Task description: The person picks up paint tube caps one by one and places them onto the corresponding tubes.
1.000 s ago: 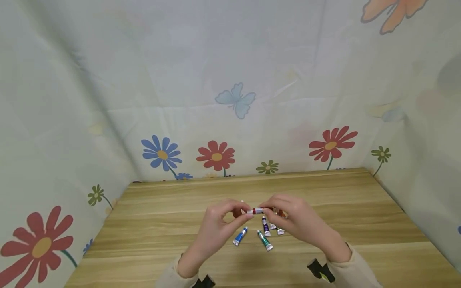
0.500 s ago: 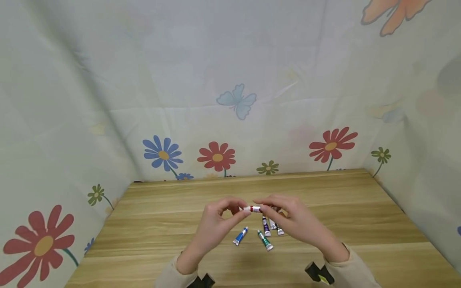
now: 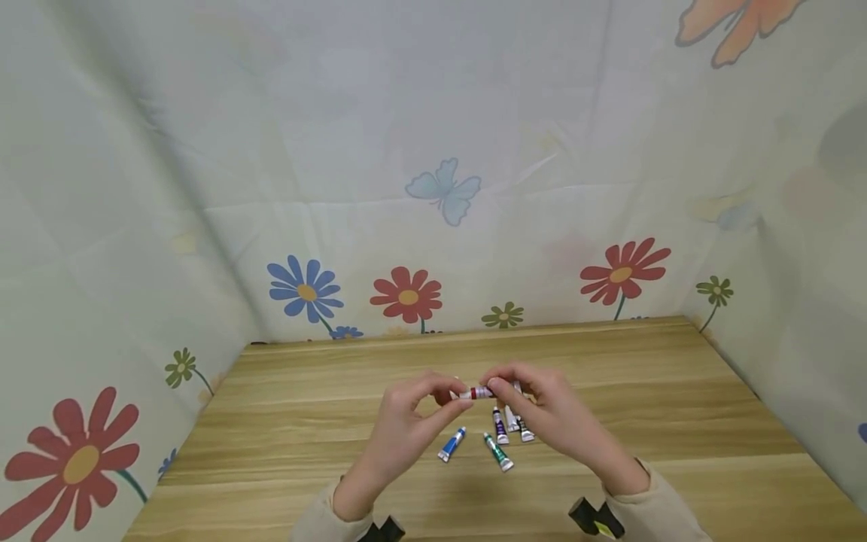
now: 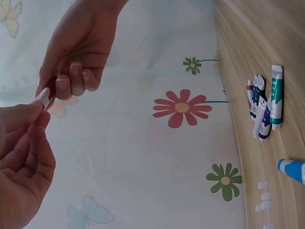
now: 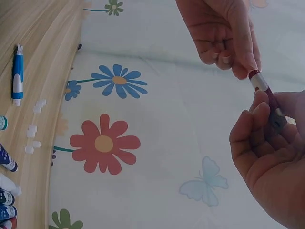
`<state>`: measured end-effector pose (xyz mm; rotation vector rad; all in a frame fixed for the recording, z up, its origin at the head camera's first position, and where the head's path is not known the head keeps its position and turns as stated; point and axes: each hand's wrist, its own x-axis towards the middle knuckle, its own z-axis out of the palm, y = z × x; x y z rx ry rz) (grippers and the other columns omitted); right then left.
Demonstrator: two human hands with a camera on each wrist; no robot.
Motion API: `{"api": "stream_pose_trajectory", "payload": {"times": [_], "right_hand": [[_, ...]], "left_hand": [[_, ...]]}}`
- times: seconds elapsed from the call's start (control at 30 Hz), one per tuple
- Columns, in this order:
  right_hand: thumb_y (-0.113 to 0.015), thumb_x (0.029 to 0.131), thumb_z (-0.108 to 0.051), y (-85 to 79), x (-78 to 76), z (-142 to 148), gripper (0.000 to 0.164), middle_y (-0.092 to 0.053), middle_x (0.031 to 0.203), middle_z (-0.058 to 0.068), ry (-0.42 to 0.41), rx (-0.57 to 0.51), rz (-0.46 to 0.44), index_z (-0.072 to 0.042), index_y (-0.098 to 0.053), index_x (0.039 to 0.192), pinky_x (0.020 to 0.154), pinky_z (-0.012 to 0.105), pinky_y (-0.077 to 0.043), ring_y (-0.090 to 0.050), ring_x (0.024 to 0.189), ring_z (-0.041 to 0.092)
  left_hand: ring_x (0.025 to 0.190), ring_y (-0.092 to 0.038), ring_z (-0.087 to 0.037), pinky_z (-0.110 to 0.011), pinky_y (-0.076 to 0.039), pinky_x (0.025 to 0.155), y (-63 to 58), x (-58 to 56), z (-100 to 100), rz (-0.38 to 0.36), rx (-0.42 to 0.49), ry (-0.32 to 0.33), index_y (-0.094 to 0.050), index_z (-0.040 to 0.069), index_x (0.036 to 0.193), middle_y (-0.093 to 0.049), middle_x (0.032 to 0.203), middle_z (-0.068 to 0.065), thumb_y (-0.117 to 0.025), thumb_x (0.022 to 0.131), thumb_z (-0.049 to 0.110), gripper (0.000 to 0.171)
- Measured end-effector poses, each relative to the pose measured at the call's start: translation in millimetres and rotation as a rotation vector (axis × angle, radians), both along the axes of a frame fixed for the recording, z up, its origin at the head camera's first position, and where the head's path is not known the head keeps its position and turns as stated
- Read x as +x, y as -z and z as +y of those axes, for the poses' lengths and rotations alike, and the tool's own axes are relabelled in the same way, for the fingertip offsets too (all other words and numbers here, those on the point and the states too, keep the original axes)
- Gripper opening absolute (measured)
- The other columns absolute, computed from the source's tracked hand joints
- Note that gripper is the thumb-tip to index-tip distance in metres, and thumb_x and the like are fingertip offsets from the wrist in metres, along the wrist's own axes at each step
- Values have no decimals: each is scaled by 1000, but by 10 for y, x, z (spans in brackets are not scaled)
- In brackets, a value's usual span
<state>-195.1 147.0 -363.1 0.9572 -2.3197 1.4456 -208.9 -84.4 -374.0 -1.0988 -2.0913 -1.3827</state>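
Note:
A small red-and-white paint tube (image 3: 482,392) is held level above the table between both hands. My left hand (image 3: 405,418) pinches its white cap end between thumb and fingertips. My right hand (image 3: 557,412) grips the tube's body, with the silvery tail end (image 5: 278,120) showing in the right wrist view. The cap (image 4: 44,97) is partly covered by the left fingers. Below the hands lie a blue tube (image 3: 451,444), a green tube (image 3: 499,453) and a purple tube (image 3: 500,426). More tubes sit partly hidden under the right hand.
Several small white pieces (image 4: 265,196) lie on the wooden table (image 3: 325,421) beyond the tubes. A flower-printed cloth (image 3: 352,226) hangs behind the table and along both sides.
My right hand has shifted slightly left, and its fingers have changed their grip on the red tube. The left hand keeps its pinch. The tubes on the table lie as before.

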Motion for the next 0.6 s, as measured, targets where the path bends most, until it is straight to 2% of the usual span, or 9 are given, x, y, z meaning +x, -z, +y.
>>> {"api": "stream_pose_trajectory", "payload": {"times": [0.13, 0.23, 0.4, 0.5, 0.6], "right_hand": [[-64, 100, -14, -8, 12, -5, 18, -72, 104, -3, -39, -5, -10, -16, -70, 117, 68, 31, -56, -64, 82, 11], [-69, 97, -16, -12, 9, 2, 22, -71, 105, -5, -67, 9, 14, -19, -69, 119, 64, 30, -56, -64, 80, 10], [-65, 100, -18, -12, 2, 15, 14, -69, 87, -13, -59, 71, 57, -24, -72, 111, 54, 25, -50, -57, 66, 5], [-61, 103, -16, -10, -5, 42, 13, -63, 74, -12, -69, 98, 41, -23, -72, 100, 50, 25, -45, -52, 59, 3], [-56, 105, -14, -13, -10, 66, 19, -58, 67, -8, -87, 109, 16, -22, -68, 92, 49, 24, -44, -48, 56, 2]], "left_hand": [[75, -61, -11, -31, -54, 66, -12, -2, 5, 0, 29, -2, -74, 12, 102, -72, 88, 3, -77, 89, 7, 14], [75, -61, -12, -31, -54, 67, -18, -8, -1, -37, 34, -4, -74, 14, 102, -72, 88, 4, -77, 90, 9, 13], [77, -60, -10, -28, -53, 67, -7, 10, -25, -76, -12, 2, -75, 18, 102, -70, 88, 9, -76, 91, 17, 11], [77, -59, -9, -28, -53, 65, 9, 15, -3, -50, -23, 20, -75, 18, 103, -68, 87, 9, -76, 91, 18, 11], [76, -59, -9, -29, -54, 64, 20, 5, 28, -5, -15, 43, -74, 16, 103, -68, 86, 7, -76, 92, 16, 11]]}}
